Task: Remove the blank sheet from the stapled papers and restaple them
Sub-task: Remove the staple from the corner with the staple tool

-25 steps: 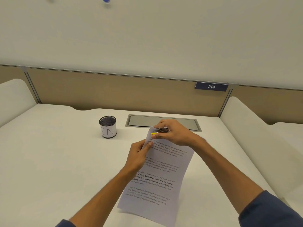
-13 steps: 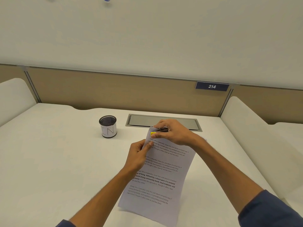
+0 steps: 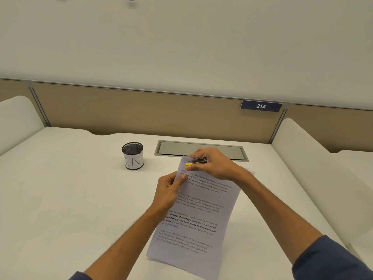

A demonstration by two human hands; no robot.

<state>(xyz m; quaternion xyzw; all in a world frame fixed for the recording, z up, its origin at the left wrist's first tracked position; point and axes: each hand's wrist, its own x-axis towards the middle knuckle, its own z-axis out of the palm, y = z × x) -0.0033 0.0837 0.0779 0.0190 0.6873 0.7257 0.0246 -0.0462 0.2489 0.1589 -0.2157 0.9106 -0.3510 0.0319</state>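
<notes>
A: On the desk?

B: Printed papers [image 3: 199, 215], lying at a slant on the white desk [image 3: 70, 199], top corner lifted off the surface toward the far edge. Four blocks of text showing on the upper sheet, one partly in bold.

A: The hands?

B: Left hand [image 3: 168, 191] pinching the papers' left edge near the top, thumb over the page, fingers curled beneath. Right hand [image 3: 214, 164] closed round a small stapler [image 3: 196, 162] with a yellow tip, set at the papers' top left corner. Touching or already biting the corner? Hard to say; fingers cover most of it.

A: Any containers?

B: One black mesh cup [image 3: 132, 156], upright, well left of the papers and apart from them. White label wrapped round its side, marked "IN". Inside looks dark, with nothing poking above the rim; contents not readable from this angle.

A: Anything else there?

B: Grey recessed tray [image 3: 226, 152] set flush into the desk just behind the right hand, lid shut. A crumpled bit of white [image 3: 249, 171] just beyond the right wrist, mostly hidden by the arm. Tan partition [image 3: 141, 112] along the back, bearing a dark blue plate [image 3: 261, 106] reading 214. Blue sleeve [image 3: 327, 259] on the right forearm.
</notes>
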